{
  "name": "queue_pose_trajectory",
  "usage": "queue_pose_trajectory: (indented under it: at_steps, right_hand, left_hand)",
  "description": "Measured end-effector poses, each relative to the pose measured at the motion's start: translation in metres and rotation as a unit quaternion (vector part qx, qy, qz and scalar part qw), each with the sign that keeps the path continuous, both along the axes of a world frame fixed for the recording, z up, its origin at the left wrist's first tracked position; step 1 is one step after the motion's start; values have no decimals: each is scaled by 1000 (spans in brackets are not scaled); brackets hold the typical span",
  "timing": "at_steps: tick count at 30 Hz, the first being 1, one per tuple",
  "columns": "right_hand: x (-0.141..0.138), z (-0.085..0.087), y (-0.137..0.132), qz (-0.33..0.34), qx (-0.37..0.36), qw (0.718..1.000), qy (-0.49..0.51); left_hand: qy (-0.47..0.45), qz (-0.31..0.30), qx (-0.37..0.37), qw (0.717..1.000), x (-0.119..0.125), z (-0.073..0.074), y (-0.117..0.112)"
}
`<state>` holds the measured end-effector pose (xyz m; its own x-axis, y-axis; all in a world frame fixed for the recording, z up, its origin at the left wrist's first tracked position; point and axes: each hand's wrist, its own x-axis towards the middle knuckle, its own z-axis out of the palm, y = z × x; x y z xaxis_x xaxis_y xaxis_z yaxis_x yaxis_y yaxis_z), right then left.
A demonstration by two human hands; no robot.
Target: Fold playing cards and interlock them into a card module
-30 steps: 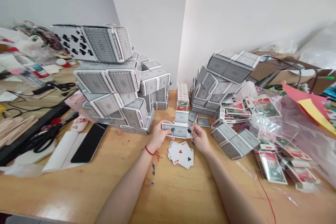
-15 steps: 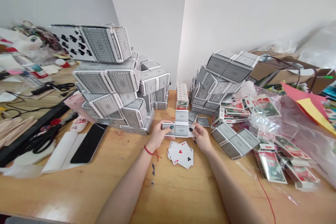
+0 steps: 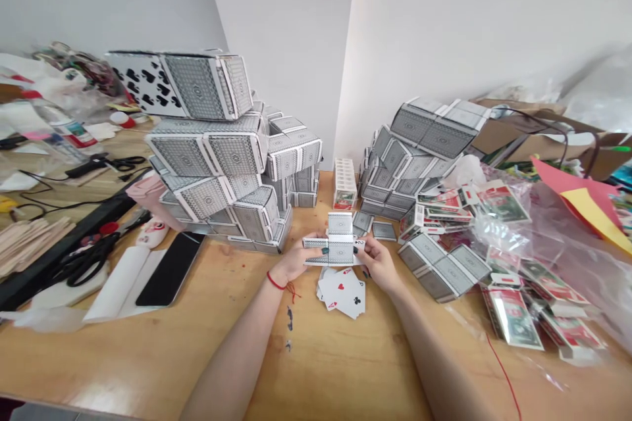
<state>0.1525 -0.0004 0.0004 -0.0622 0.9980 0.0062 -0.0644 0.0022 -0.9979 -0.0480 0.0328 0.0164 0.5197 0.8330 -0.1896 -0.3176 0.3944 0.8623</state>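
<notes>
Between my two hands is a piece of folded playing cards (image 3: 340, 251), with grey patterned backs facing me and one flap standing up at the top. My left hand (image 3: 295, 259) pinches its left end, the thumb lying across the front. At the right end, my right hand (image 3: 375, 262) grips a white card edge that shows a black 2. Just below the hands, loose playing cards (image 3: 348, 291) lie face up on the table, an ace of hearts and a club card among them. Fingers behind the folded piece are mostly hidden.
Tall stacks of card blocks rise at left (image 3: 217, 151) and right (image 3: 409, 158). A card block (image 3: 444, 266) sits near my right forearm, beside red and green card boxes (image 3: 513, 316). At left lie a black phone (image 3: 170, 270) and scissors (image 3: 93, 256). Card packs (image 3: 344, 183) stand behind.
The folded card piece and both hands have shifted very slightly downward. My left thumb lies a little flatter across the piece. The whole view has also moved a little.
</notes>
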Motion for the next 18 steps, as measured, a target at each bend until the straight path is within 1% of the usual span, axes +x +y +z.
queue_pose_trajectory:
  at_steps: [5, 10, 14, 18]
  right_hand:
    - [0, 2, 0, 7, -11, 1000, 0]
    - [0, 1, 0, 10, -10, 1000, 5]
    - [0, 0, 1, 12, -16, 1000, 1]
    - [0, 0, 0, 15, -14, 1000, 0]
  left_hand:
    - [-57, -31, -25, 998, 0, 3, -3]
    - [-111, -65, -70, 989, 0, 1, -2]
    - [-107, -79, -78, 988, 2, -2, -3]
    - [-88, -65, -76, 991, 3, -5, -4]
